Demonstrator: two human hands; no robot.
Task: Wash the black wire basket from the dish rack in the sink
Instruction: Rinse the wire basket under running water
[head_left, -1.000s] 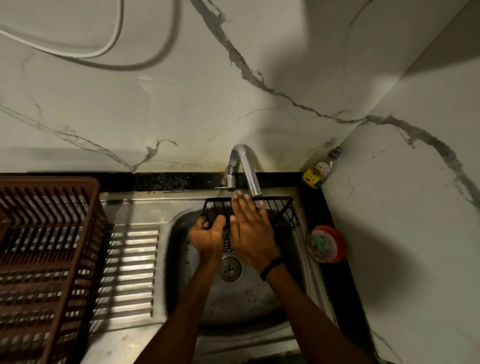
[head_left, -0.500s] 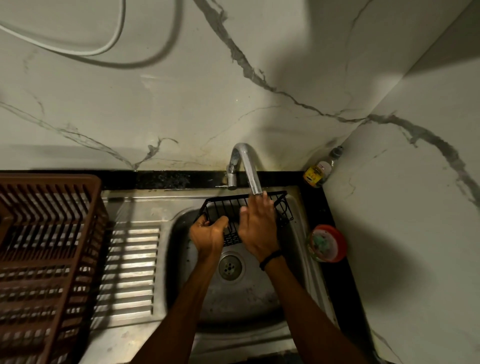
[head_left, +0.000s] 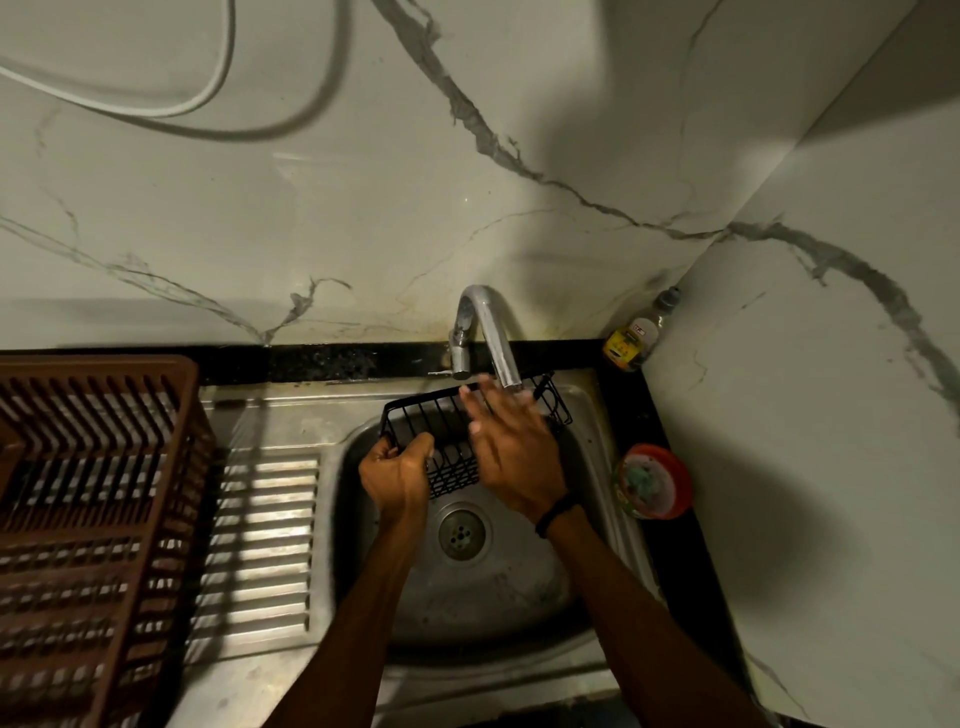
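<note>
Since a moment ago my right hand has fanned its straight fingers, now motion-blurred, across the black wire basket. My left hand curls round its near-left corner. The basket hangs over the steel sink, long axis left to right, right end higher, under the chrome tap.

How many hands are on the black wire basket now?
2. The left hand grips the near left corner of the black wire basket; the right hand lies with straight fingers across it, under the faucet.
</note>
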